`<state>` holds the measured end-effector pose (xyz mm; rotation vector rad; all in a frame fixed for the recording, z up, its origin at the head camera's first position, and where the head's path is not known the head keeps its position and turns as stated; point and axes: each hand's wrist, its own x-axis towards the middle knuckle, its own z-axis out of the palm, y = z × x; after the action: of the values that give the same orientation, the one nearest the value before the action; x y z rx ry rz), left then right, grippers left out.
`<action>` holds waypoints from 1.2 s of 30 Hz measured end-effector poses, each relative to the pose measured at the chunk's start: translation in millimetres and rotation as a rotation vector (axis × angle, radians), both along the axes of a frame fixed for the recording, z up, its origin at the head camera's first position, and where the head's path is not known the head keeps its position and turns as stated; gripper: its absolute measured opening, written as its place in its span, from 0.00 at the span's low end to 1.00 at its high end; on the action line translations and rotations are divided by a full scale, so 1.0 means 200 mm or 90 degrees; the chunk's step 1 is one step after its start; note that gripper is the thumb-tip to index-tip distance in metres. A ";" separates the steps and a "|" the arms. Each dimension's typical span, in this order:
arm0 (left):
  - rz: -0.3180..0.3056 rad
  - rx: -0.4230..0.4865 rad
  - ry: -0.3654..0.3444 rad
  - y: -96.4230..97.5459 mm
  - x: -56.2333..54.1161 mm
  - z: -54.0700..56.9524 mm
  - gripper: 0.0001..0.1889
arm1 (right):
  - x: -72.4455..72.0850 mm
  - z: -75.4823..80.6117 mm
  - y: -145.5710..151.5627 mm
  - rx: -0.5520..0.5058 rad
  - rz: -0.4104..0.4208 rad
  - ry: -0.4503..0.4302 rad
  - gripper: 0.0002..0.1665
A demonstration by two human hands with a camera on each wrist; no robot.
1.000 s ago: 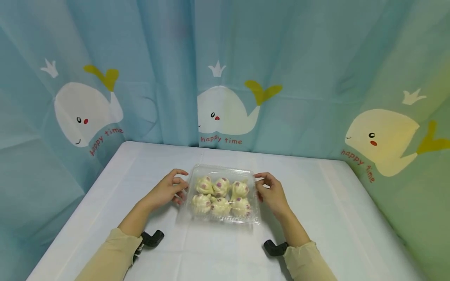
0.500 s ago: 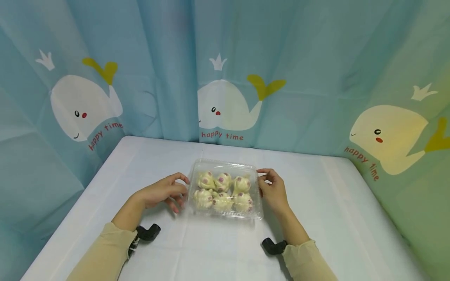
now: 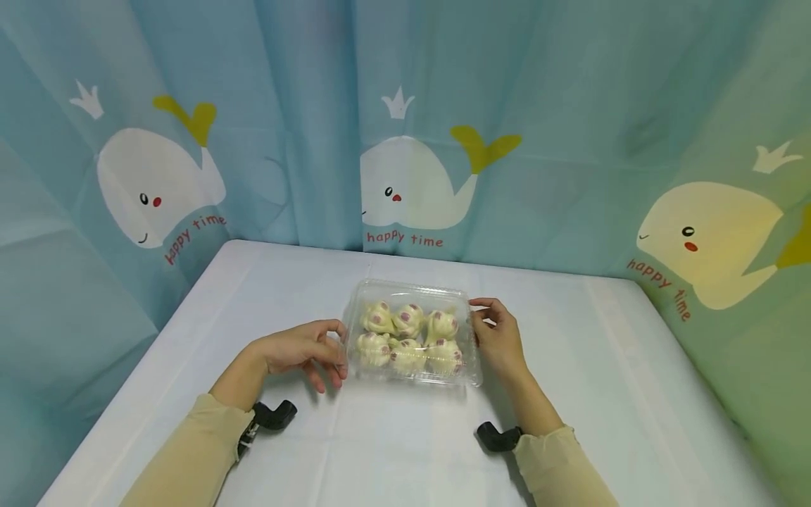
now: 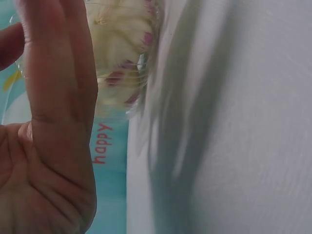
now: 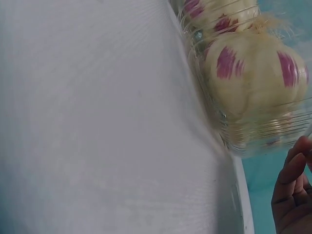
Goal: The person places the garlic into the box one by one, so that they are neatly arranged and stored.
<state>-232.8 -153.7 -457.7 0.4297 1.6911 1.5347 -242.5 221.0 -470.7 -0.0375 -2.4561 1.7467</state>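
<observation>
A clear plastic clamshell box (image 3: 415,290) lies on the white table with its lid down. Inside it sit several garlic bulbs (image 3: 408,357), cream with purple patches, in two rows. My left hand (image 3: 303,352) is at the box's left side, fingers loosely bent with the tips by its edge; in the left wrist view those fingers (image 4: 61,73) extend beside the box wall. On the opposite side, my right hand (image 3: 498,338) pinches the box's right rim between thumb and fingers. The right wrist view has these fingertips (image 5: 297,156) at the box's corner, partly cut off by the frame.
The white-covered table (image 3: 393,451) ends at a blue-green curtain (image 3: 557,141) printed with whales, which also closes off the left and right sides. Each wrist carries a black camera mount (image 3: 275,415) under a beige sleeve (image 3: 190,451).
My left hand has slid toward the near end of the box's left side. The right hand stays at the right rim. The head view has tilted slightly down.
</observation>
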 end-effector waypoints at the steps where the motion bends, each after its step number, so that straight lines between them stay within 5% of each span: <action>1: -0.002 0.001 -0.003 0.00 0.00 0.00 0.27 | 0.00 0.00 0.00 0.002 0.000 0.001 0.16; 36: 0.036 -0.006 -0.005 0.05 0.02 0.03 0.21 | 0.02 0.03 -0.01 0.099 0.018 -0.025 0.21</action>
<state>-229.7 -144.1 -451.3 0.3733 1.7161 1.5660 -237.5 219.6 -464.3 -0.0237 -2.6248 1.5746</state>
